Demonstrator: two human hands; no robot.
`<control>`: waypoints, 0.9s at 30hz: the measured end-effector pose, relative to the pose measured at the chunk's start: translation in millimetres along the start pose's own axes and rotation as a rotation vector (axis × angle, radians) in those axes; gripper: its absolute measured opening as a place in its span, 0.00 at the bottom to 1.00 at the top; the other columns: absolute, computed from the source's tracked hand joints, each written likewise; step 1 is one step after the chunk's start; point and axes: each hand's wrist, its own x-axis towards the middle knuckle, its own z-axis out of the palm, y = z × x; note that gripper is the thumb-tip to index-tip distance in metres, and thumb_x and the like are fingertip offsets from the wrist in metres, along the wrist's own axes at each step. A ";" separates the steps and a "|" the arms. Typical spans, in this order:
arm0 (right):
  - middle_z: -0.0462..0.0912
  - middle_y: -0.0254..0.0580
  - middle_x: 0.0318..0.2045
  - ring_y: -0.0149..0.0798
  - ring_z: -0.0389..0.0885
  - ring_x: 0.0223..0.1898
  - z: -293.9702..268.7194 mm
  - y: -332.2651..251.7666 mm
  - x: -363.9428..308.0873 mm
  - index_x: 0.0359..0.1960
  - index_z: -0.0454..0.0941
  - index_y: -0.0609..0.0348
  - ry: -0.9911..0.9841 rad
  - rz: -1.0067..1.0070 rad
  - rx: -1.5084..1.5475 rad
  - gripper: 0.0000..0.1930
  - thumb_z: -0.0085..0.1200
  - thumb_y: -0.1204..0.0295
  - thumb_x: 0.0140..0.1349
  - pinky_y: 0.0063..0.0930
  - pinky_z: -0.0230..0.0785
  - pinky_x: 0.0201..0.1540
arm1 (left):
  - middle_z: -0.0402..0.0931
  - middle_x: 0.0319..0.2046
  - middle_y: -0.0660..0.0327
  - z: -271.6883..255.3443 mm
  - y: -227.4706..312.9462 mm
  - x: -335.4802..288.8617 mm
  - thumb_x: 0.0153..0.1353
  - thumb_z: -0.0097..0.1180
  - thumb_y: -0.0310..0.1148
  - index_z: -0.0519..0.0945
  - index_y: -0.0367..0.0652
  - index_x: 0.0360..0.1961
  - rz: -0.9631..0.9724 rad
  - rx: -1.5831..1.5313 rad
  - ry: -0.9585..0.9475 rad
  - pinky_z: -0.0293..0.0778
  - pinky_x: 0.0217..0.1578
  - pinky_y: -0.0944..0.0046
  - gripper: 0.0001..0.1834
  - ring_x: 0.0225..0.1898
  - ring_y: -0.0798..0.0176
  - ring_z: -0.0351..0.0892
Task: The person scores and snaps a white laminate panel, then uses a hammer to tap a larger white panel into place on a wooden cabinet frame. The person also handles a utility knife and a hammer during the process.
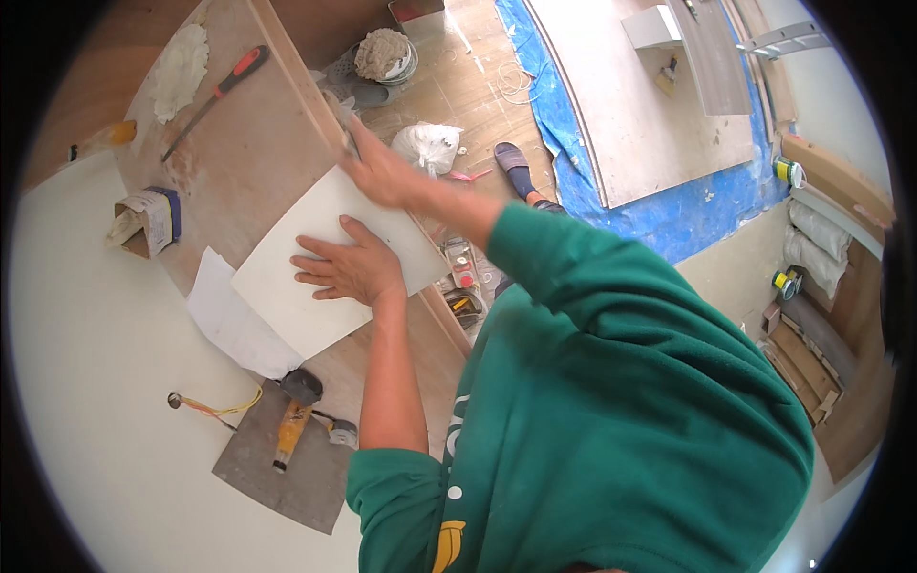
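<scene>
My left hand [351, 264] lies flat with fingers spread on a white square panel [287, 277], which rests on a brown wooden board [258, 172]. At the board's far right edge, my right hand [380, 175] is closed and blurred by motion. A thin greyish thing shows past its fingers, too smeared to name. Beside the panel's lower left edge lies a sheet of white paper [234, 315]. A file [215, 100] with a red and black handle sits farther up the board.
A yellow and black angle grinder [291, 425] lies on a grey board [248, 458], near loose wires [215, 411]. An opened box [148, 222] stands at the left. On the floor are a bucket [390, 62], a white bag [427, 146] and blue sheeting [659, 229].
</scene>
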 end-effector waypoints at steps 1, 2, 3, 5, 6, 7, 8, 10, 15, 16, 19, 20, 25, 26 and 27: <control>0.45 0.70 0.73 0.58 0.46 0.75 -1.7 -5.0 -3.8 0.72 0.41 0.76 -0.022 0.049 0.009 0.40 0.42 0.56 0.72 0.42 0.41 0.75 | 0.37 0.73 0.34 0.3 -2.8 -0.9 0.69 0.34 0.61 0.45 0.37 0.75 0.005 -0.001 -0.001 0.37 0.68 0.29 0.46 0.75 0.29 0.33; 0.45 0.69 0.73 0.58 0.45 0.75 -3.6 -10.3 -11.2 0.72 0.41 0.76 -0.047 0.098 0.018 0.40 0.42 0.56 0.72 0.42 0.41 0.76 | 0.37 0.73 0.34 -0.8 -7.5 -2.5 0.69 0.34 0.61 0.45 0.36 0.75 0.004 0.012 -0.008 0.37 0.68 0.28 0.46 0.75 0.29 0.33; 0.44 0.69 0.73 0.57 0.44 0.75 -7.4 -15.4 -14.5 0.72 0.40 0.76 -0.088 0.132 0.014 0.40 0.42 0.56 0.72 0.42 0.40 0.76 | 0.36 0.73 0.34 -1.4 -7.4 -2.2 0.69 0.34 0.61 0.45 0.36 0.75 -0.010 0.006 -0.007 0.38 0.68 0.28 0.46 0.75 0.29 0.33; 0.43 0.68 0.74 0.56 0.42 0.76 2.7 16.6 -80.7 0.73 0.38 0.74 -0.082 0.099 -0.034 0.40 0.42 0.57 0.72 0.41 0.39 0.76 | 0.36 0.74 0.34 -0.6 -6.7 2.4 0.69 0.34 0.61 0.45 0.36 0.75 -0.019 0.003 -0.002 0.38 0.68 0.28 0.46 0.75 0.29 0.33; 0.43 0.67 0.74 0.55 0.42 0.76 4.5 27.0 -125.2 0.73 0.38 0.73 -0.101 0.087 -0.049 0.40 0.42 0.57 0.72 0.40 0.38 0.76 | 0.36 0.74 0.34 -0.1 -10.1 2.6 0.69 0.34 0.61 0.45 0.36 0.75 -0.021 0.010 0.002 0.38 0.68 0.27 0.46 0.75 0.29 0.33; 0.43 0.67 0.74 0.54 0.41 0.77 5.4 33.2 -155.7 0.73 0.37 0.73 -0.119 0.081 -0.062 0.41 0.43 0.58 0.72 0.40 0.38 0.76 | 0.36 0.74 0.35 2.2 -15.6 -0.2 0.69 0.35 0.61 0.45 0.36 0.75 -0.022 0.021 -0.001 0.37 0.68 0.27 0.46 0.74 0.29 0.33; 0.43 0.66 0.74 0.54 0.41 0.77 5.2 30.0 -157.2 0.73 0.38 0.73 -0.121 0.109 -0.067 0.40 0.43 0.58 0.72 0.39 0.38 0.76 | 0.37 0.74 0.35 3.5 -16.3 -1.0 0.69 0.35 0.62 0.46 0.36 0.75 -0.019 0.023 0.011 0.38 0.67 0.27 0.46 0.74 0.29 0.34; 0.44 0.66 0.74 0.54 0.42 0.76 5.5 23.4 -160.4 0.73 0.39 0.72 -0.129 0.165 -0.078 0.40 0.43 0.58 0.72 0.39 0.38 0.76 | 0.39 0.74 0.35 6.4 -19.8 -0.6 0.69 0.35 0.62 0.47 0.37 0.75 -0.019 0.025 0.037 0.39 0.67 0.26 0.46 0.74 0.28 0.36; 0.51 0.68 0.72 0.57 0.49 0.74 -2.8 -11.6 6.9 0.72 0.44 0.73 -0.105 0.127 -0.117 0.38 0.44 0.59 0.71 0.40 0.43 0.75 | 0.44 0.73 0.36 24.1 -16.7 7.7 0.68 0.36 0.65 0.49 0.41 0.75 0.018 0.119 0.122 0.43 0.66 0.25 0.46 0.73 0.28 0.41; 0.51 0.68 0.72 0.57 0.49 0.74 -17.7 -29.7 18.7 0.72 0.44 0.73 -0.226 0.257 -0.097 0.38 0.44 0.59 0.70 0.40 0.43 0.75 | 0.44 0.73 0.36 22.4 -14.8 5.1 0.68 0.36 0.65 0.49 0.41 0.74 0.019 0.094 0.111 0.43 0.66 0.25 0.46 0.73 0.28 0.41; 0.48 0.68 0.72 0.56 0.49 0.74 9.0 12.4 -42.7 0.73 0.42 0.72 -0.001 0.024 -0.090 0.37 0.43 0.60 0.72 0.39 0.44 0.75 | 0.45 0.73 0.36 11.9 -9.8 -1.8 0.69 0.36 0.64 0.50 0.40 0.74 0.007 0.078 0.090 0.45 0.65 0.25 0.45 0.73 0.28 0.42; 0.46 0.68 0.73 0.55 0.47 0.75 6.5 15.5 -85.5 0.73 0.40 0.72 -0.044 0.031 -0.069 0.38 0.43 0.60 0.72 0.39 0.41 0.75 | 0.45 0.73 0.36 10.7 -14.0 0.8 0.69 0.36 0.64 0.50 0.40 0.74 -0.012 0.094 0.097 0.46 0.65 0.25 0.45 0.73 0.28 0.42; 0.42 0.64 0.75 0.54 0.40 0.77 0.2 21.6 -180.6 0.74 0.36 0.70 -0.188 0.286 -0.151 0.40 0.41 0.57 0.73 0.40 0.37 0.76 | 0.45 0.72 0.36 19.0 -20.4 -1.5 0.68 0.38 0.63 0.52 0.39 0.73 -0.002 0.078 0.123 0.47 0.64 0.24 0.45 0.72 0.27 0.44; 0.42 0.64 0.75 0.55 0.40 0.77 3.4 33.4 -160.3 0.74 0.37 0.70 -0.126 0.198 -0.264 0.40 0.41 0.56 0.74 0.40 0.37 0.76 | 0.45 0.72 0.36 19.0 -19.6 1.0 0.68 0.39 0.63 0.53 0.39 0.73 -0.003 0.094 0.127 0.47 0.64 0.24 0.45 0.72 0.27 0.44; 0.43 0.65 0.74 0.55 0.41 0.77 10.9 47.7 -127.1 0.74 0.38 0.70 -0.060 0.108 -0.353 0.40 0.40 0.55 0.74 0.40 0.38 0.76 | 0.45 0.72 0.36 22.6 -18.4 4.2 0.67 0.40 0.63 0.53 0.40 0.73 0.011 0.094 0.141 0.46 0.64 0.23 0.45 0.73 0.28 0.44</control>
